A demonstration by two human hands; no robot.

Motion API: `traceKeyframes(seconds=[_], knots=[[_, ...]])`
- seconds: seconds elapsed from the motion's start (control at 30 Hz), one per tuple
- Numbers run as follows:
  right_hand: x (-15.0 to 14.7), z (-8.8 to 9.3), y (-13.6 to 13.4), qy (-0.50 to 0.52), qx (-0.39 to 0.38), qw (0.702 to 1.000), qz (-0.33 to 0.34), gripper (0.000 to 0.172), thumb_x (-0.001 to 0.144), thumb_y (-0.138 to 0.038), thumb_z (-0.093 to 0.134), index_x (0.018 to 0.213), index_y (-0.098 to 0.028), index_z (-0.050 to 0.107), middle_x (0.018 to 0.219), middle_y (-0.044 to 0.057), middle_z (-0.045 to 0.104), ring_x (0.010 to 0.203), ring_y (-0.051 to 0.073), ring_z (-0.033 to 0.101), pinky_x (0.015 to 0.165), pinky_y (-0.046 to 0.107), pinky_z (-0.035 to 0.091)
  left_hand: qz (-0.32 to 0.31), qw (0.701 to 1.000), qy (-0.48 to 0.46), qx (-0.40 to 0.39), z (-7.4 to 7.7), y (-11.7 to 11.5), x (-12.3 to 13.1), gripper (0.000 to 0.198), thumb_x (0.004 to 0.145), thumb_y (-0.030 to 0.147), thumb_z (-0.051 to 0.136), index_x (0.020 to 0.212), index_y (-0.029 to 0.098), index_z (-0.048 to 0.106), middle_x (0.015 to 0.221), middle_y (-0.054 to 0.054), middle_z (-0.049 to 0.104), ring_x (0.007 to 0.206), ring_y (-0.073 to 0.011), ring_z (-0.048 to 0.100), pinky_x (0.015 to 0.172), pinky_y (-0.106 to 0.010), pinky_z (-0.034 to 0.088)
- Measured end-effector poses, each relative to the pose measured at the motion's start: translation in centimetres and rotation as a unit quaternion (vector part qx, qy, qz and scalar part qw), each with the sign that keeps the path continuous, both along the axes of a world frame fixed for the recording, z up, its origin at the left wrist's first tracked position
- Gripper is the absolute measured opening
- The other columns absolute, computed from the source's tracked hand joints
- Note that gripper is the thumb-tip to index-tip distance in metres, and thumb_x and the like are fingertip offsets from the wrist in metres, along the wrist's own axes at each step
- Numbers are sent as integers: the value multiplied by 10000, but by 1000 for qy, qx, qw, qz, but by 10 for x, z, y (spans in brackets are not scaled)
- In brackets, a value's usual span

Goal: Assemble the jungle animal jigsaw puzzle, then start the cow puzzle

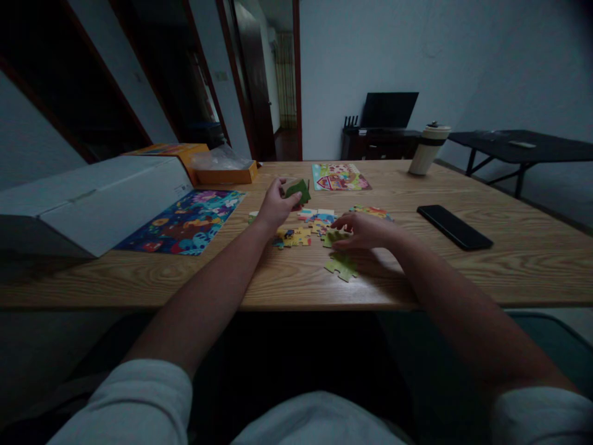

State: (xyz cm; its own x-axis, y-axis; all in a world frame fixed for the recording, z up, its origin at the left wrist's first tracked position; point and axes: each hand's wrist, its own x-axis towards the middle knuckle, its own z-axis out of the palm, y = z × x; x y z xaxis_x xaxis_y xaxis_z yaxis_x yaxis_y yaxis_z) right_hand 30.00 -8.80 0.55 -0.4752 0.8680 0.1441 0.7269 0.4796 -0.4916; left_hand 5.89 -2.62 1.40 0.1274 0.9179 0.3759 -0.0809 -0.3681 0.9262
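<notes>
My left hand (277, 205) is raised a little over the wooden table (509, 259), its fingers pinched on a dark green puzzle piece (299, 191). My right hand (364, 231) lies low on the table, fingertips on a light green piece (334, 237) at the edge of a cluster of loose colourful puzzle pieces (309, 226). Another light green piece (341, 266) lies just in front of my right hand, apart from the cluster.
A finished blue puzzle sheet (185, 221) lies at left beside a large white box (92, 201). An orange box (222, 173) and a second picture sheet (339, 177) lie further back. A cup (428, 149) stands at back right, a black phone (454, 227) at right.
</notes>
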Motion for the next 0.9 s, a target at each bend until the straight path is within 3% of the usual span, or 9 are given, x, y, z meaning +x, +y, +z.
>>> traceKeyframes(seconds=[0.13,0.27,0.37,0.47,0.57,0.67,0.77,0.9], knots=[[-3,-2,0,-40,6,999,32,342,662,-406,821,972,-270,771,907,48,747,711,198,639,658,319,472,4,1000,-22,-1,3,1,-3,366,739,179,724,1017,209,489,963,-38,640,780,-173,672,690,-329,584],[-3,-1,1,-28,38,999,-15,108,778,-329,706,817,-245,761,733,32,722,603,173,604,589,306,420,-20,1000,-20,2,3,-3,-1,353,745,181,725,1020,199,504,984,-48,638,805,-181,675,705,-350,588],[2,-2,6,59,20,997,-54,189,840,-324,631,705,-212,700,609,22,652,520,148,540,510,290,384,-54,998,-21,-12,0,-4,0,359,744,176,733,1028,190,514,974,-46,635,797,-180,680,702,-352,593],[4,-4,13,217,-66,970,-91,198,848,-366,640,743,-204,683,644,32,663,528,149,564,476,279,433,-81,996,-15,-40,-4,-6,1,405,730,175,761,1049,191,512,981,-44,632,801,-180,683,708,-358,597],[-2,-5,14,356,-128,920,-99,185,818,-390,700,817,-205,695,776,56,708,615,162,635,551,301,533,-135,988,25,-65,-9,-11,5,431,731,204,782,1073,191,519,994,-55,647,808,-184,686,714,-363,594],[-13,-4,9,404,-148,900,-61,232,814,-429,716,876,-206,706,858,64,721,703,172,671,625,307,568,-184,980,63,-48,-15,-17,12,459,726,237,796,1103,196,537,1005,-59,657,811,-185,683,686,-335,587],[-18,3,0,368,-135,920,-23,322,855,-505,660,942,-201,719,906,78,729,765,186,680,677,325,575,-204,974,92,-32,-19,-19,17,478,724,229,799,1122,189,538,981,-57,663,798,-180,677,641,-289,569],[-14,21,-19,194,-44,979,-41,438,913,-543,560,1089,-176,721,1003,116,738,829,223,683,720,349,550,-170,980,98,-39,-16,-12,13,462,746,207,780,1125,178,518,936,-55,678,768,-178,680,660,-306,567]])
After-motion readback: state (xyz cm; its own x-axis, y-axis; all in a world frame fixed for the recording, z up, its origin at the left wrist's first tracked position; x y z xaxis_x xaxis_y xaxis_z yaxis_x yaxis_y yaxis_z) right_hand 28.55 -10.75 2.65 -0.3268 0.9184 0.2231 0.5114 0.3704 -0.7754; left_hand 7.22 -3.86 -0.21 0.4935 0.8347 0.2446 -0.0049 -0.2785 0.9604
